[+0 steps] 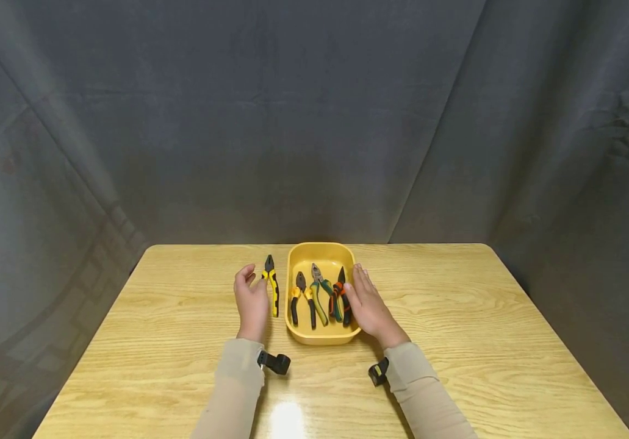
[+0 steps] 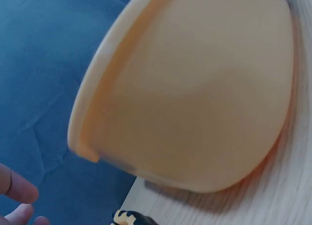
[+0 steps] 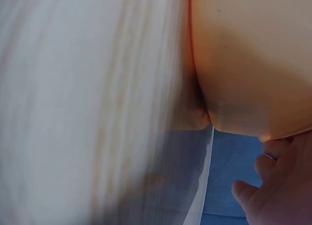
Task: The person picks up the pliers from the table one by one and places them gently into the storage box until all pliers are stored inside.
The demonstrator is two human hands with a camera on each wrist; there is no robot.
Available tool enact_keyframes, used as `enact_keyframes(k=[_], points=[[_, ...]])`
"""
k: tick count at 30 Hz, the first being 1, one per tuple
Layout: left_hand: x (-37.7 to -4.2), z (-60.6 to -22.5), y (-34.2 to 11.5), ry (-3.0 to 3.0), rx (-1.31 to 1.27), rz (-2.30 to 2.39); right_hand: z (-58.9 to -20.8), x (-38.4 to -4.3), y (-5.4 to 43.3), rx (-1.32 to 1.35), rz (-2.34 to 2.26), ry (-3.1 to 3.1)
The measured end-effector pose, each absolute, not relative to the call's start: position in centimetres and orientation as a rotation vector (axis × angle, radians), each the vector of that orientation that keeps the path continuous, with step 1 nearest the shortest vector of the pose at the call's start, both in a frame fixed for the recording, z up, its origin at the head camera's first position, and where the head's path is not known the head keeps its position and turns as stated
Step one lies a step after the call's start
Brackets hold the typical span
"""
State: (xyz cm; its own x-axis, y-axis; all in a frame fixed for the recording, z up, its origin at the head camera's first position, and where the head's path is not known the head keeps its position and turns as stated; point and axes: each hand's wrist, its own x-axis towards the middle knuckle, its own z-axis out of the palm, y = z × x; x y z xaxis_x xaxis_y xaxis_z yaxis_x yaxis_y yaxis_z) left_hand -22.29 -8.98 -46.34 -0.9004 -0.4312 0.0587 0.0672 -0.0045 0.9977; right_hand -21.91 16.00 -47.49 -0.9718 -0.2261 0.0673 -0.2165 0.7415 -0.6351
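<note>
A yellow plastic bin (image 1: 319, 339) stands upright on the table. Inside it lie several pliers: one with yellow-and-black handles (image 1: 312, 308), one with green-and-yellow handles (image 1: 321, 311), and a pointed-nose pair with orange-and-black handles (image 1: 346, 310). Left of the bin, another pair of pliers (image 1: 275, 296) with yellow-and-black handles lies on the tabletop. My left hand (image 1: 252, 305) is just beside that pair, fingers loosely bent and holding nothing. My right hand (image 1: 371, 308) lies along the bin's right side, its straight fingers right at the rim.
The light wooden table (image 1: 484, 341) ends a little behind the bin. Grey fabric (image 1: 292, 122) hangs beyond its back edge and on both sides. A black strap with a small camera (image 1: 274, 362) sits on the left wrist, and a similar one (image 1: 379, 372) on the right.
</note>
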Motion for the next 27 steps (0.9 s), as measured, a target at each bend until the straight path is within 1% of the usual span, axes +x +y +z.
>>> enact_keyframes(k=[12, 27], points=[[-22.4, -47.1, -10.8, -2.132, 0.373, -1.969, -47.8, -22.0, 16.0, -0.369, -1.064, 2.918], [-22.6, -47.6, -11.4, -2.286, 0.425, -1.924, -47.8, -22.0, 16.1, -0.373, -1.083, 2.909]])
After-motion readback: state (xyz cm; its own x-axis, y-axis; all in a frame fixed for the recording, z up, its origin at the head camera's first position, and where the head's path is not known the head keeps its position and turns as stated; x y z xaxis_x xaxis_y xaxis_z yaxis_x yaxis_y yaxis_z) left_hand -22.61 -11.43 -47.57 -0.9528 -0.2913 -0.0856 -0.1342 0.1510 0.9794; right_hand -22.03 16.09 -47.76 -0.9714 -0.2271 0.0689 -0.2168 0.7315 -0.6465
